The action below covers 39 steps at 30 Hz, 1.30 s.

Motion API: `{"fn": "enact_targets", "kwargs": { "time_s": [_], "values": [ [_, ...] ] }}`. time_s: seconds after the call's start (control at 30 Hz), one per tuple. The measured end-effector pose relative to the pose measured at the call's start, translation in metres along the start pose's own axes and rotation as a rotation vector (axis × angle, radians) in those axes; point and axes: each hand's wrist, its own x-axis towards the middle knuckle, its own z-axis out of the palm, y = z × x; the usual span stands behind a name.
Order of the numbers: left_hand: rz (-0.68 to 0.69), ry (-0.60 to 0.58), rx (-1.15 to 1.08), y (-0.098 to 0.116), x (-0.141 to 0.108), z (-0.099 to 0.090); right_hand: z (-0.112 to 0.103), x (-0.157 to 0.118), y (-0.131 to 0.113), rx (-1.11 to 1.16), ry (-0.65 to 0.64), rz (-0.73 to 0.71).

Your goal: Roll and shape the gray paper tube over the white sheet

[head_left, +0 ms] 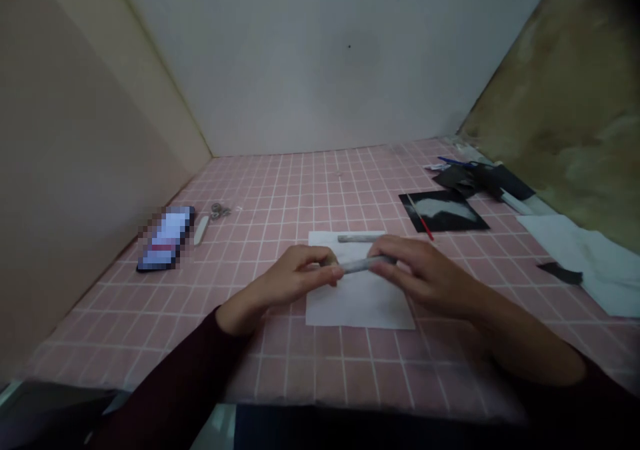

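Between my two hands is a thin grey rod [357,265], held nearly level above a white paper sheet [357,307]. My left hand [293,275] pinches its left end between thumb and fingers. At the other end, the fingers of my right hand [420,270] close round it. What the rod is made of cannot be made out. A second grey rod [353,239] lies on the sheet's far edge, its right end hidden behind my right hand.
A phone [167,238], a white strip [201,230] and scissors [218,211] lie left on the pink checked tablecloth [280,197]. To the right are a black sheet with white powder [443,211], a red stick [425,225], dark scraps [457,180] and white papers [585,250]. Walls border the table.
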Motion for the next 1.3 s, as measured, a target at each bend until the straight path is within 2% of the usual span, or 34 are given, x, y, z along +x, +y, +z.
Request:
{"fn": "enact_targets", "kwargs": {
  "time_s": [0.1, 0.23, 0.33, 0.43, 0.57, 0.63, 0.77, 0.83, 0.9, 0.97, 1.03, 1.13, 1.2, 1.3],
  "values": [
    [-0.112, -0.122, -0.17, -0.001, 0.0, 0.0, 0.003, 0.0, -0.001, 0.009, -0.076, -0.082],
    [-0.104, -0.068, -0.121, -0.001, -0.001, -0.003, -0.001, -0.002, 0.002, -0.043, 0.036, -0.03],
    [-0.051, -0.058, -0.061, -0.001, -0.001, -0.003, 0.002, -0.001, 0.003, -0.04, -0.002, -0.012],
    [0.037, -0.034, 0.175, -0.001, -0.001, 0.0, 0.005, 0.0, 0.004, -0.023, -0.092, 0.008],
    [0.149, 0.132, 0.487, 0.001, -0.001, 0.003, -0.002, 0.002, 0.004, 0.022, -0.033, 0.131],
    [0.2, 0.173, 0.595, 0.0, -0.001, 0.006, 0.0, 0.004, 0.003, 0.054, -0.035, 0.158],
    [0.313, 0.161, 0.737, -0.003, -0.001, 0.011, 0.009, 0.007, 0.004, 0.144, -0.118, 0.158],
    [0.333, 0.225, 0.762, -0.004, -0.001, 0.011, 0.008, 0.007, 0.008, 0.153, -0.086, 0.171],
    [0.325, 0.299, 0.756, -0.005, 0.0, 0.01, 0.007, 0.006, 0.01, 0.145, -0.033, 0.192],
    [0.317, 0.291, 0.728, -0.004, 0.001, 0.011, 0.01, 0.006, 0.01, 0.141, -0.039, 0.196],
    [0.313, 0.216, 0.692, -0.003, 0.001, 0.012, 0.014, 0.007, 0.007, 0.137, -0.099, 0.174],
    [0.263, 0.139, 0.581, -0.001, 0.0, 0.01, 0.015, 0.006, 0.004, 0.102, -0.115, 0.134],
    [0.178, 0.106, 0.437, 0.0, -0.001, 0.005, 0.011, 0.005, 0.003, 0.066, -0.073, 0.098],
    [-0.013, -0.015, 0.153, 0.0, -0.002, 0.0, 0.007, 0.002, 0.003, 0.013, -0.014, 0.033]
  ]
}}
